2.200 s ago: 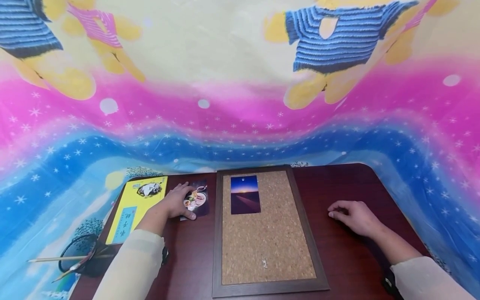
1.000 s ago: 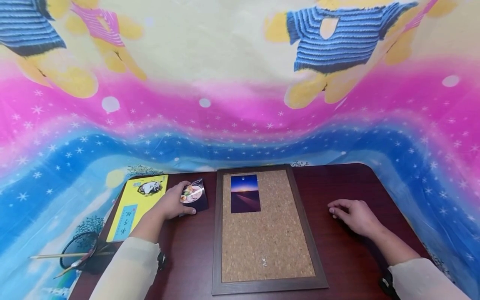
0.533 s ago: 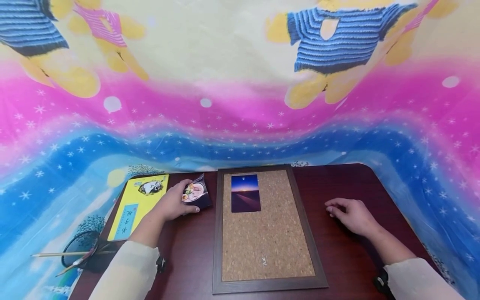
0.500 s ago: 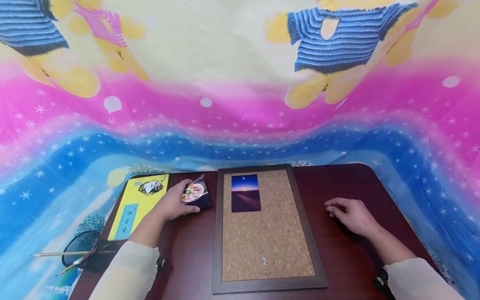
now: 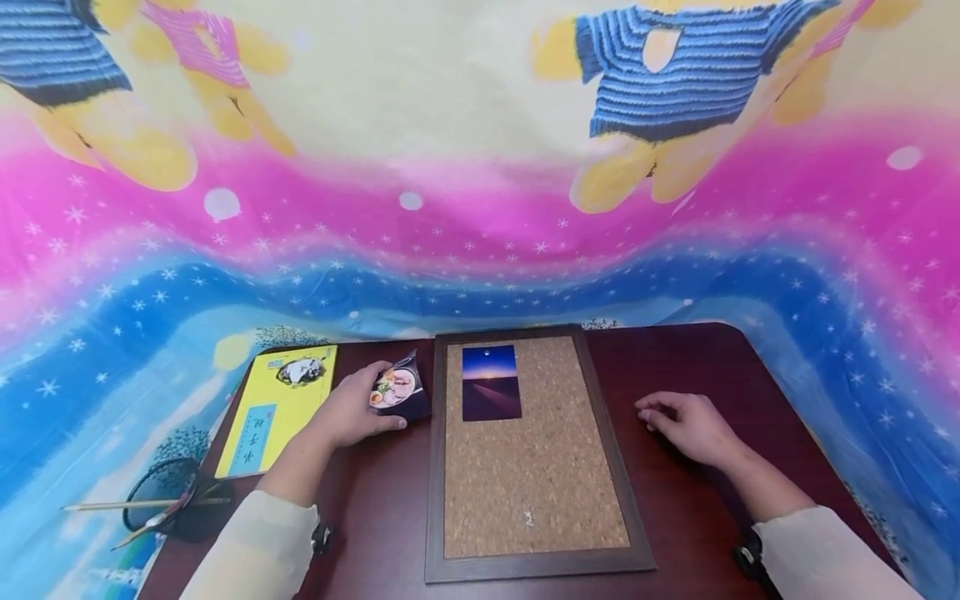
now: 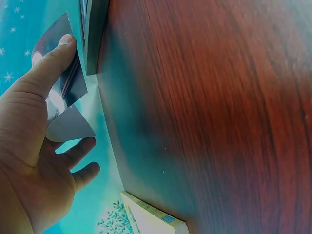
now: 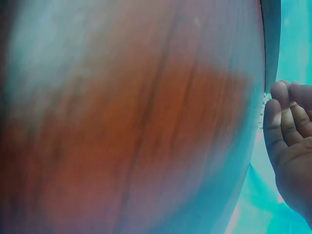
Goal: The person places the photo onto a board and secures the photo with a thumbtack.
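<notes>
My left hand (image 5: 358,410) pinches a dark photo (image 5: 397,388) of a plate of food over the left part of the table. In the left wrist view the thumb lies across the photo (image 6: 78,87), and the sheet bows, one corner curling to show its pale back. To its right lies a brown-framed corkboard (image 5: 536,467), with a sunset photo (image 5: 491,385) at its upper left and a small whitish cluster (image 5: 528,519) low on the cork. My right hand (image 5: 693,425) hovers right of the board, fingers loosely curled around nothing.
A yellow book (image 5: 281,408) lies on the dark red-brown table (image 5: 382,517) at the left. In front of it, a black mesh holder (image 5: 191,504) on its side has pencils sticking out. A patterned cloth (image 5: 480,183) hangs behind the table.
My left hand has drawn the food photo up into a bend and shifted it slightly right, toward the board. The right hand has drifted a little left.
</notes>
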A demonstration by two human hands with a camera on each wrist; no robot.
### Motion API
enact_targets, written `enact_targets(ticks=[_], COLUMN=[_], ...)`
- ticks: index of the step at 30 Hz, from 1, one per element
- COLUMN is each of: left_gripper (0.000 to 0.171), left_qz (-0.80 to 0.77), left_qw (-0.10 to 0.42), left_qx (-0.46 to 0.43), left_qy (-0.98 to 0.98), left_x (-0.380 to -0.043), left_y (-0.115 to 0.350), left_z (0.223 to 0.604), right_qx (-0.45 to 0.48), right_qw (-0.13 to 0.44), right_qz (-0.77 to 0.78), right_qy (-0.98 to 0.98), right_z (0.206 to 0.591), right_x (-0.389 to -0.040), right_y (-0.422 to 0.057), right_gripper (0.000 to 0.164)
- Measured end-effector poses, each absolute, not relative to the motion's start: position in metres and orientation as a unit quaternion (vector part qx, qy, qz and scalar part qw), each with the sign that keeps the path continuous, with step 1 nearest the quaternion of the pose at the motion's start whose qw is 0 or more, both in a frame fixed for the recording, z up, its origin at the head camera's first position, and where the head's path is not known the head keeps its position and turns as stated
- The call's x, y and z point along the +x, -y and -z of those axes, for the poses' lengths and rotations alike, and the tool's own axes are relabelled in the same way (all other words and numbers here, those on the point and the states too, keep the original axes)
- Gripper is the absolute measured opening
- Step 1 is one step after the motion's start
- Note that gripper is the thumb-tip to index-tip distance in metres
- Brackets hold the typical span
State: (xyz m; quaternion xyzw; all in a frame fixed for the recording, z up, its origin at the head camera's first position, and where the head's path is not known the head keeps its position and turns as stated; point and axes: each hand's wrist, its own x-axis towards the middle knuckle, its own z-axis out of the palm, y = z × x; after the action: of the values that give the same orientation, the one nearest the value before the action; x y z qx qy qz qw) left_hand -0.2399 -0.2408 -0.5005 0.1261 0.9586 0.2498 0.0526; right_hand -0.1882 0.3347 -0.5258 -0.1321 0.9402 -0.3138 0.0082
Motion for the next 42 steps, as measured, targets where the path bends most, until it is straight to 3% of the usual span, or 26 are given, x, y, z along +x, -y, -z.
enact_targets(ticks=[25, 42], left_gripper=[0.105, 0.105], left_qz=[-0.222, -0.198], left_qw=[0.029, 0.04], left_qx=[0.187, 0.217], left_qy=[-0.956, -0.955], left_x=[-0.218, -0.202], left_y=[0.211, 0.183], left_z=[0.498, 0.493], right_qx=[-0.133, -0.136], right_qw=[0.053, 0.075], right_qz=[0.36, 0.387], right_qy=[-0.922, -0.909], right_z=[0.52, 0.516], right_x=[-0.188, -0.183], right_y=[-0.307, -0.289], right_gripper=[0.016, 0.016])
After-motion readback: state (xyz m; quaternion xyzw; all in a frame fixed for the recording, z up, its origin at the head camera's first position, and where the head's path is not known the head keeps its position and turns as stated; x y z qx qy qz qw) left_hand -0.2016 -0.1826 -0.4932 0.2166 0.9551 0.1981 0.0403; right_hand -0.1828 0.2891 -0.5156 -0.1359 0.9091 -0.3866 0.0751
